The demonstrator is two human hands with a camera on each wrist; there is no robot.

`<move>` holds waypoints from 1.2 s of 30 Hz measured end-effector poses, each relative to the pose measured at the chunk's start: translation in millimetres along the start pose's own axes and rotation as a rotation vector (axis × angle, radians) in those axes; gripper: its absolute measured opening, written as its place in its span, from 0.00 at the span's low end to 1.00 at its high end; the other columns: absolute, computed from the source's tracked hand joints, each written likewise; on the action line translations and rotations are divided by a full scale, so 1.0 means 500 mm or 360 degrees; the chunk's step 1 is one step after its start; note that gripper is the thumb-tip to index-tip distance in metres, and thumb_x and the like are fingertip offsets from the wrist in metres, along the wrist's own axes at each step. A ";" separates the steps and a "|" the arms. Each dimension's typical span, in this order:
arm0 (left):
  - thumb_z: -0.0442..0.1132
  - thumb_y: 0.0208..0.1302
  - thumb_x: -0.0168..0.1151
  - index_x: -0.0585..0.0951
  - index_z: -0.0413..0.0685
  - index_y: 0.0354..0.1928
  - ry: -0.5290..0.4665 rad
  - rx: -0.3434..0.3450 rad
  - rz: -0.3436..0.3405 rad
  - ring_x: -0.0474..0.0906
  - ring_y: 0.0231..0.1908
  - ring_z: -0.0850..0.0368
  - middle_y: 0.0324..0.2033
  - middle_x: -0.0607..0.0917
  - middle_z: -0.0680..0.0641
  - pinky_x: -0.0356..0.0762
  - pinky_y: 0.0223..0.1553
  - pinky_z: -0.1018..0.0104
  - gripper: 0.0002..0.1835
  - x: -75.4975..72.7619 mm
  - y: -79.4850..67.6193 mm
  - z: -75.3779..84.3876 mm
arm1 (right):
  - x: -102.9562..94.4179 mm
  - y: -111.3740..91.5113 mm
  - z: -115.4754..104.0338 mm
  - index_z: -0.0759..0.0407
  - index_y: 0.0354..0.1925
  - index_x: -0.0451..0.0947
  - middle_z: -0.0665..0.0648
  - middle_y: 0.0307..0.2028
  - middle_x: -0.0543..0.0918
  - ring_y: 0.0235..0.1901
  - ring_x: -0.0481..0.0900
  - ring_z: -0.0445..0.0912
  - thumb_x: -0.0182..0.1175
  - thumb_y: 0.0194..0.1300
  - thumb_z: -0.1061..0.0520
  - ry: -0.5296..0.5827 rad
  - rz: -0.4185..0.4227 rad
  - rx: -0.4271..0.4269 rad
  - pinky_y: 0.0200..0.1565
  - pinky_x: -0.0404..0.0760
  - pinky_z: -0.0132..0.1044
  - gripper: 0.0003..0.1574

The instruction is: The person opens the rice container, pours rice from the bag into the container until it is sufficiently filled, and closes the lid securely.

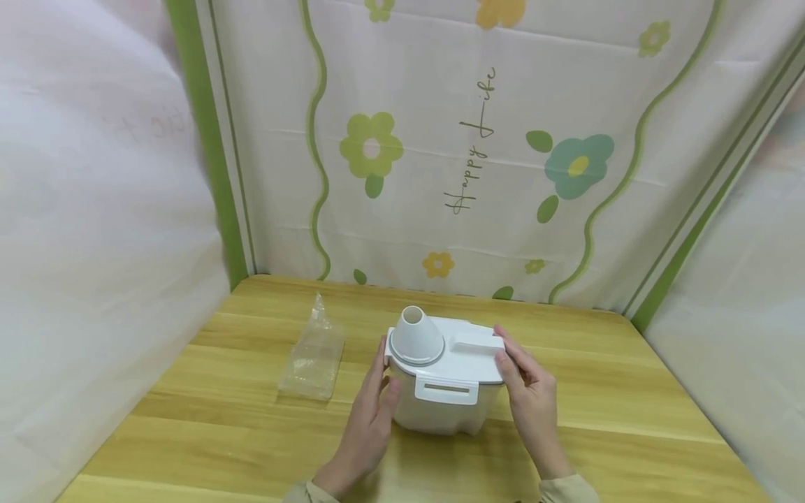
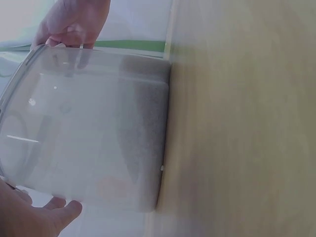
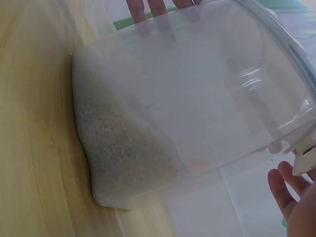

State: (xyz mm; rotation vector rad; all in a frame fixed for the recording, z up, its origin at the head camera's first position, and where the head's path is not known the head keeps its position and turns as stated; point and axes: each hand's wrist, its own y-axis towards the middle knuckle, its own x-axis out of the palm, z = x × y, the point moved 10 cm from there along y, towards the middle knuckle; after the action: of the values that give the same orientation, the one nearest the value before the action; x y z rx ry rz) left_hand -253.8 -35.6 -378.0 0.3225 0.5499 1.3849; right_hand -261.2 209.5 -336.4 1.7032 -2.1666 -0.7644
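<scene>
A translucent plastic storage container (image 1: pixel 437 416) with pale grain (image 3: pixel 123 153) in its lower part stands on the wooden table. Its white lid (image 1: pixel 462 367) carries a cone-shaped spout piece (image 1: pixel 416 339) and a raised handle (image 1: pixel 478 344). My left hand (image 1: pixel 365 426) rests along the container's left side, fingers fairly straight and thumb toward the front. At the opposite end my right hand (image 1: pixel 531 391) grips the lid's edge, thumb by the handle and index finger round the far corner. A side latch (image 3: pixel 305 160) swings outward beside the right fingers. The front latch (image 1: pixel 446 390) faces me.
A crumpled clear plastic bag (image 1: pixel 312 356) lies on the table left of the container. Patterned white cloth (image 1: pixel 434 161) hangs behind the wooden table (image 1: pixel 629 419), and pale cloth also borders its left and right sides.
</scene>
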 end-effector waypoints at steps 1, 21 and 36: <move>0.35 0.79 0.39 0.43 0.57 0.79 0.0003 -0.0001 0.0003 0.52 0.71 0.51 0.76 0.49 0.53 0.61 0.67 0.47 0.33 -0.001 0.000 0.000 | 0.000 0.000 0.000 0.63 0.58 0.79 0.56 0.61 0.77 0.63 0.71 0.47 0.57 0.71 0.65 0.0008 0.0001 0.0000 0.61 0.70 0.31 0.19; 0.42 0.78 0.48 0.52 0.49 0.77 0.0093 -0.0042 0.0025 0.63 0.66 0.55 0.72 0.61 0.49 0.69 0.63 0.53 0.31 -0.027 0.041 0.006 | -0.030 -0.014 0.007 0.64 0.57 0.80 0.56 0.58 0.79 0.58 0.76 0.44 0.60 0.71 0.59 -0.0028 0.0140 0.0212 0.53 0.76 0.27 0.18; 0.49 0.73 0.57 0.58 0.55 0.76 -0.0201 -0.0298 0.0108 0.60 0.68 0.55 0.71 0.63 0.52 0.62 0.67 0.56 0.33 -0.023 0.070 -0.022 | -0.012 -0.044 0.018 0.63 0.60 0.77 0.60 0.57 0.80 0.53 0.80 0.46 0.49 0.78 0.57 0.0092 0.0227 0.0261 0.51 0.80 0.34 0.20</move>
State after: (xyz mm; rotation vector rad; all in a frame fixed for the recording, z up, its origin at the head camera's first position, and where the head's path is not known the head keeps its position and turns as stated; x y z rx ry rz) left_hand -290.0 -42.1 -367.0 0.2767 0.3045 1.4588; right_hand -246.3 214.0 -355.7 1.6013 -2.3365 -0.5065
